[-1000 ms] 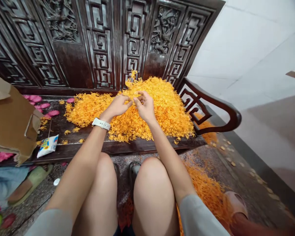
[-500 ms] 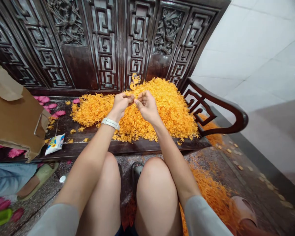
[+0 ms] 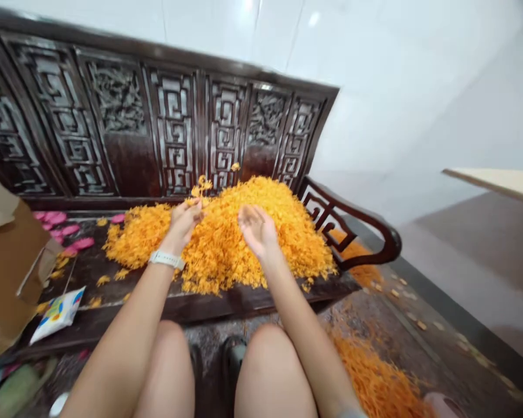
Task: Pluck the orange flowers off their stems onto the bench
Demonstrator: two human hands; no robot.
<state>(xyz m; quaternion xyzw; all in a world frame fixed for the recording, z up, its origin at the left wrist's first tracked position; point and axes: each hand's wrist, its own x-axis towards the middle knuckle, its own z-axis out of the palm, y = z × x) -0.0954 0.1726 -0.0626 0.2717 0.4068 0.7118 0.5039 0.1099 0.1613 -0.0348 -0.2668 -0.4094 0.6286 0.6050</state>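
Left hand (image 3: 185,223) pinches a spidery orange sprig (image 3: 206,185).

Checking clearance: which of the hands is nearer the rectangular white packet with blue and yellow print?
Left: the left hand is beyond and right of the packet; the right hand is farther right.

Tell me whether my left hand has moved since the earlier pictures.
Yes: judged against the carved bench back, your left hand has moved leftward, away from your right hand.
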